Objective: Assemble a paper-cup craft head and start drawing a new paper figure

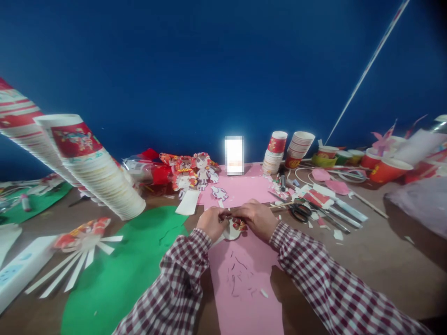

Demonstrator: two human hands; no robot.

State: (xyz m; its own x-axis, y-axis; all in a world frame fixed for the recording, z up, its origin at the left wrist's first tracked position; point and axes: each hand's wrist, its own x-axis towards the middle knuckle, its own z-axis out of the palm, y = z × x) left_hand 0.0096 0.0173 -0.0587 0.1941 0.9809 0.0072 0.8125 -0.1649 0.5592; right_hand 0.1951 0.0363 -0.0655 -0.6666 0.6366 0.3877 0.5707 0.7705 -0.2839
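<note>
Above a pink paper sheet, my left hand and my right hand meet with bent fingers. Between them is a cut paper cup piece, with a round white part and curled red-and-gold strips. Both hands pinch its far edge; the fingertips are partly hidden. Just beyond stand paper cutout figures with red, brown and white colouring. A small white animal cutout lies on the pink paper behind my hands. Black-handled scissors rest to the right of my right hand.
Tall paper cup stacks lean at left, near a green sheet and a cup cut into strips. Shorter cup stacks stand behind. Paper scraps, pens and orange cups crowd the right. A bright screen stands at the back.
</note>
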